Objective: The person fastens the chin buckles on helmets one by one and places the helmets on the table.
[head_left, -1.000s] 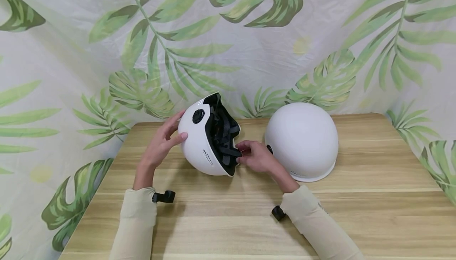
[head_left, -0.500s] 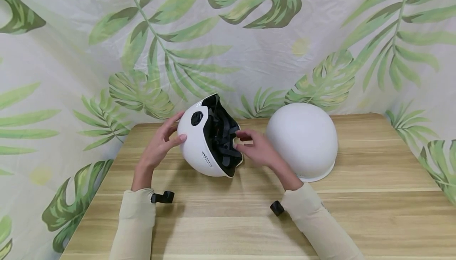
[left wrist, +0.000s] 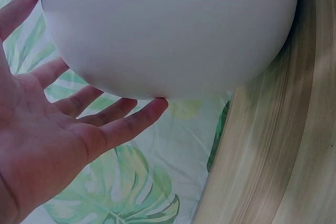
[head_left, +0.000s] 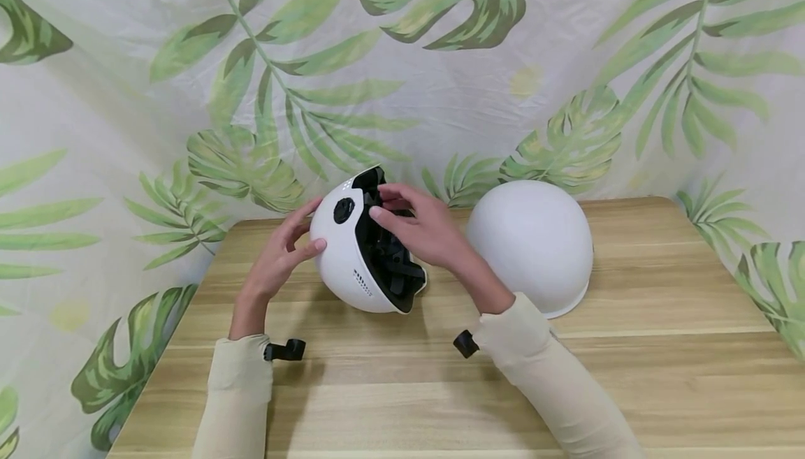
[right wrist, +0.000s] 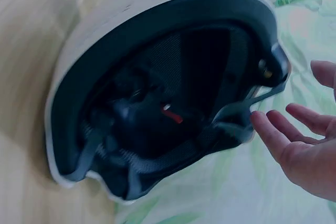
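Note:
A white helmet [head_left: 339, 256] stands tipped on the wooden table, its dark hollow facing right and a round black vent on its side. My left hand [head_left: 277, 256] steadies the crown, fingers fairly straight and spread, fingertips and thumb pressed against the smooth shell [left wrist: 173, 35]. At the opening's upper edge is my right hand [head_left: 421, 225], thumb and fingers apart. In the right wrist view, those fingers [right wrist: 270, 135] reach the rim beside a dark strap [right wrist: 262, 97]. A red tag [right wrist: 171, 114] shows inside the hollow.
A second white helmet [head_left: 531, 242] sits dome up on the table [head_left: 660, 375], just right of my right forearm. Behind the table hangs a leaf-patterned cloth [head_left: 440, 96]. Small black cameras stick out from both sleeves.
My right hand has let go of a black strap at the helmet's lower right and moved up and left to the upper edge of the opening. My left hand stays on the crown.

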{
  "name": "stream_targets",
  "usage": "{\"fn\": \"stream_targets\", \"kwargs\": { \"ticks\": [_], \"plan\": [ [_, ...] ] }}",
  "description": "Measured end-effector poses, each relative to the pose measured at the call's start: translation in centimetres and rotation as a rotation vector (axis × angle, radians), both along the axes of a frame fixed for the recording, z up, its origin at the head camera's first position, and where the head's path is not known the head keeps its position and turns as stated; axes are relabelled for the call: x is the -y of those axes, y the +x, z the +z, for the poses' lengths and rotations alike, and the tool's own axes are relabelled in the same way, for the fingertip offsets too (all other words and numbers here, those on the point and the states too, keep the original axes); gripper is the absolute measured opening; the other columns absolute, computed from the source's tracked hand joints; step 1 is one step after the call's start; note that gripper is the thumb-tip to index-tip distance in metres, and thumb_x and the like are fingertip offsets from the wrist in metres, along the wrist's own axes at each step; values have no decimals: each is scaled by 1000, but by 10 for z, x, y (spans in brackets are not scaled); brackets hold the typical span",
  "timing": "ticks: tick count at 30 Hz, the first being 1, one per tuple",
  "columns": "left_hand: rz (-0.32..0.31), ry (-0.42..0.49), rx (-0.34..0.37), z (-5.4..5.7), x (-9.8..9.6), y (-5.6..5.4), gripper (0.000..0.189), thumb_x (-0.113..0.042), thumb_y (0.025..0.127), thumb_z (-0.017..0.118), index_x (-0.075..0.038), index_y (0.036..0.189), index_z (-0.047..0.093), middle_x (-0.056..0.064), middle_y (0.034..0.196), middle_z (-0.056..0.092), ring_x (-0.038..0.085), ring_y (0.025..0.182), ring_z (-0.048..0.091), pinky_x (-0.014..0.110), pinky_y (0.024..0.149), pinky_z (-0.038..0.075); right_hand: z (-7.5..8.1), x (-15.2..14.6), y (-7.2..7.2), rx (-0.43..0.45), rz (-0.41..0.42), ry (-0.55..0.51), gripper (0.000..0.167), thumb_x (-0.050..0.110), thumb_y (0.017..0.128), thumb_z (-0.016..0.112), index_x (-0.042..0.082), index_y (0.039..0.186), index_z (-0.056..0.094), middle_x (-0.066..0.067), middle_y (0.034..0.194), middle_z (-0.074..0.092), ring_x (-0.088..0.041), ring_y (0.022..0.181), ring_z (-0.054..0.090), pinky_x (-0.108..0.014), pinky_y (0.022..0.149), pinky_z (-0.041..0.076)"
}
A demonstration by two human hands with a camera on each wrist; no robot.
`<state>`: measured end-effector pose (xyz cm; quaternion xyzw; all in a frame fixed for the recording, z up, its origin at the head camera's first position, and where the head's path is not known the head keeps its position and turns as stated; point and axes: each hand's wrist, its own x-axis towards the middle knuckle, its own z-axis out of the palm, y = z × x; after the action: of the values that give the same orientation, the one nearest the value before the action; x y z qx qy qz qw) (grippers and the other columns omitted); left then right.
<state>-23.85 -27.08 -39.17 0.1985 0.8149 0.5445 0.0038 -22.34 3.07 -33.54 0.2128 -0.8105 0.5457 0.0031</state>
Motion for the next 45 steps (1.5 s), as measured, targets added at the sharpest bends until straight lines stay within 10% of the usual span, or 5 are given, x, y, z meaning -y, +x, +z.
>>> {"fn": "stream_targets", "kwargs": {
  "ticks": [19, 26, 45],
  "plan": [
    [12, -16, 4, 0, -1, 0, 70, -13, 103, 65, -25, 166, 38, 8, 170, 35, 40, 147, 44, 19, 91, 56, 20, 30, -1, 22, -27, 173, 50, 35, 103, 69, 7, 145, 60, -8, 125, 74, -18, 105, 73, -35, 94, 60],
    [5, -3, 11, 0, -4, 0, 71, -11, 102, 66, -24, 166, 38, 8, 170, 34, 41, 148, 43, 19, 91, 57, 20, 32, 2, 185, -7, -18, 53, 24, 103, 69, 5, 151, 55, -16, 137, 69, -22, 93, 80, -33, 84, 65],
    [30, 49, -13, 3, -5, 2, 70, -10, 102, 66, -19, 166, 38, 8, 172, 33, 36, 153, 40, 13, 103, 50, -1, 15, 1, 286, -85, -473, 49, 5, 100, 70, 1, 147, 60, -17, 120, 66, -24, 103, 75, -37, 84, 66]
  ]
}}
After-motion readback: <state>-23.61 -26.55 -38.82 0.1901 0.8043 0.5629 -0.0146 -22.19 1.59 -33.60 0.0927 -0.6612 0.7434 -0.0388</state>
